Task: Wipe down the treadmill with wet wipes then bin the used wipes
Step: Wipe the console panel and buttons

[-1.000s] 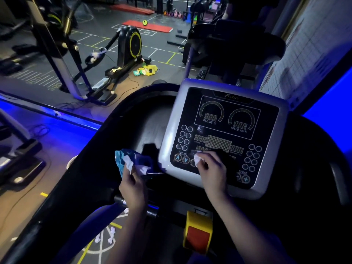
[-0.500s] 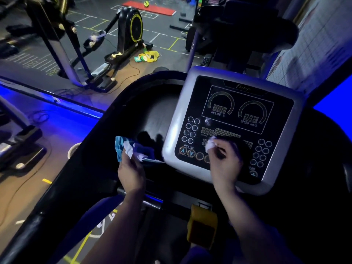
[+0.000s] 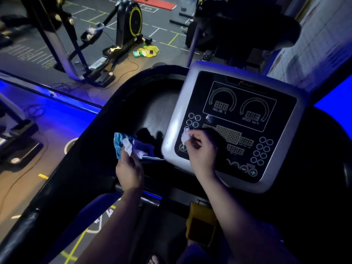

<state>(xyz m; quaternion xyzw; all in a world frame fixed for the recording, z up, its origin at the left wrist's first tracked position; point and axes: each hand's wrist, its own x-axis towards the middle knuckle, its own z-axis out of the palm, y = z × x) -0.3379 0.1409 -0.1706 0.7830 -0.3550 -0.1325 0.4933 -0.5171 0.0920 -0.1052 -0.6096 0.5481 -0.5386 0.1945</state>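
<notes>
Treadmill [image 3: 91, 168]: black frame filled most of the view, curved left handrail ran from lower left up to the console. Console [image 3: 238, 126], silver bezel with a dark panel, sat right of centre; INCLINE and SPEED readouts were unlit. Yellow safety key block [image 3: 201, 225] sat below the console, between the forearms. Exercise bike [image 3: 131, 23] with yellow-rimmed wheel stood on the gym floor, far left and well apart. Left hand [image 3: 128, 170] was clenched around a blue wipes packet [image 3: 133, 145], a white wipe sticking out of it, held just beside the console's left edge over the dark tray. Right hand [image 3: 202, 149] was pinched on a bunched white wet wipe [image 3: 185, 137], pressed on the panel's lower left by the round buttons.
</notes>
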